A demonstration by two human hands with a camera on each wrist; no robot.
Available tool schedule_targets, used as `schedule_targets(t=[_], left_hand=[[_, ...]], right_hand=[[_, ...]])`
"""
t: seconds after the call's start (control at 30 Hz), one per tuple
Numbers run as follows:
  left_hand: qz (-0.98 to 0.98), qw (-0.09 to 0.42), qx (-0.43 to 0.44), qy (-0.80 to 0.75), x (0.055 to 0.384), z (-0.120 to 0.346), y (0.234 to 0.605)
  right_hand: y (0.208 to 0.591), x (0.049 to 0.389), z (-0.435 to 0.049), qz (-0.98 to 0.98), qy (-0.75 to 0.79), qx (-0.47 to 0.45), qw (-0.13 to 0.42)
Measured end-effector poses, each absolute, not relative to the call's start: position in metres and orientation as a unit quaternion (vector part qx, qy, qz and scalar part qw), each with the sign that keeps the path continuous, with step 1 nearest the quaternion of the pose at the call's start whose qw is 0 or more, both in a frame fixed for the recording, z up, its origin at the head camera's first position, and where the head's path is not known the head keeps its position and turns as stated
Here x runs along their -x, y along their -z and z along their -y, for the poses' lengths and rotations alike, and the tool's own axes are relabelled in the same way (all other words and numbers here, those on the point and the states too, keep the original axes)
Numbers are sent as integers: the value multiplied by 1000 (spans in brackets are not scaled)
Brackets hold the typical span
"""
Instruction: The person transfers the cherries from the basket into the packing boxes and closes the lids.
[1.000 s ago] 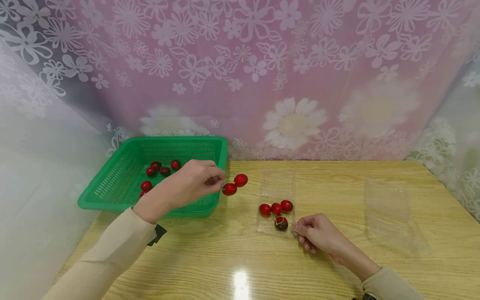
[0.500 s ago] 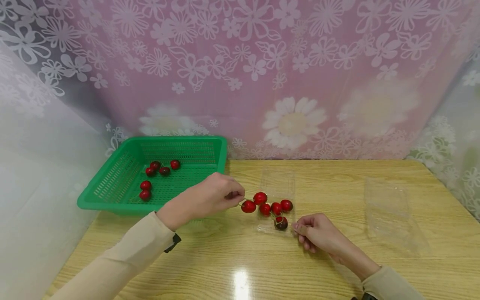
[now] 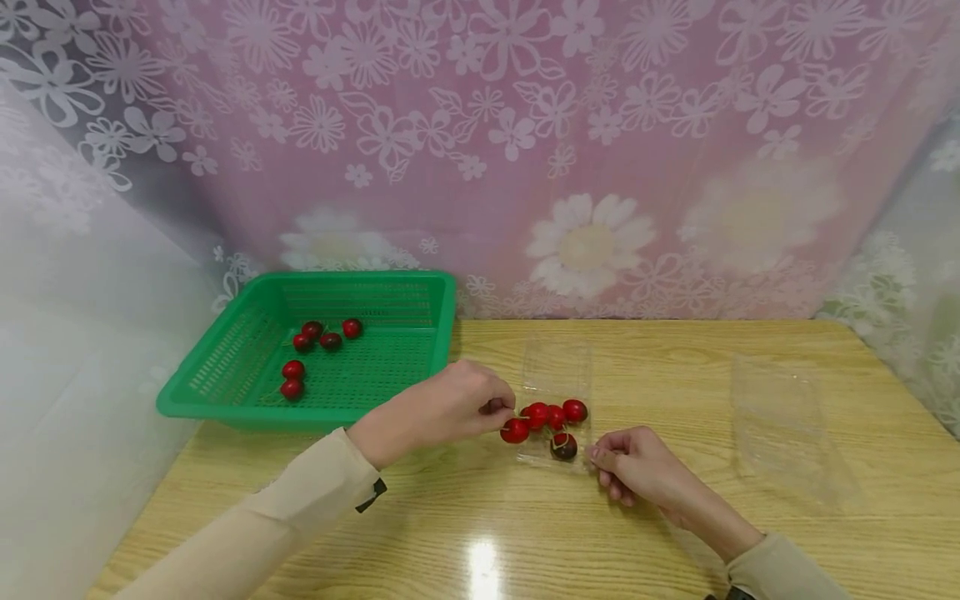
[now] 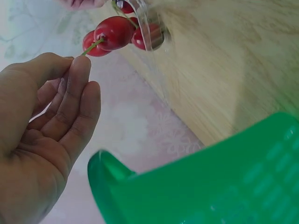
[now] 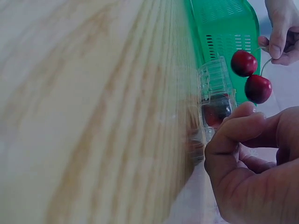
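My left hand (image 3: 442, 408) pinches the green stems of two red cherries (image 4: 113, 33) between thumb and fingertips. The pair hangs at the left edge of an opened clear plastic box (image 3: 557, 367), apart from the table in the right wrist view. Several cherries (image 3: 575, 411) lie in the box's near half, one of them dark (image 3: 563, 447). At the box's right near corner, my right hand (image 3: 645, 471) pinches the rim between thumb and index finger. In the right wrist view that hand (image 5: 261, 163) partly covers the box.
A green plastic basket (image 3: 442, 333) with several cherries (image 3: 293, 369) stands at the left. Another clear plastic box (image 3: 780, 425) lies on the wooden table (image 3: 660, 367) at the right. A flowered curtain (image 3: 480, 167) hangs behind the table.
My left hand has carried the two cherries from beside the basket rightward and down to the box. The right hand has stayed at the box's corner.
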State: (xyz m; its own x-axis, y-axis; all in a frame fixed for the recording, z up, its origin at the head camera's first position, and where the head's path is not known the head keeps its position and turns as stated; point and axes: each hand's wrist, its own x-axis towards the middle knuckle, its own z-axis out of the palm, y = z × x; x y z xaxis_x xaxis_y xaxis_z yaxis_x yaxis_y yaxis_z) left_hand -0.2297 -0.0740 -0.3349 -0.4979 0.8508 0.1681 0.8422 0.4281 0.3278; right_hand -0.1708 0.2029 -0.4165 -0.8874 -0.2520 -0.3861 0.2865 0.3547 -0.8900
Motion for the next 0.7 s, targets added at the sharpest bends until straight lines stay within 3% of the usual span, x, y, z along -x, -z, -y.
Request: schedule_targets(t=[0.33,0.7], left_hand=[[-854,21,-488,-178,227,59,344],[-850,69,-485,-192,222,47,354]], right_hand=[[416,171,-203,-785,572,-9,238],[417,172,-202,-786,571,-14,236]])
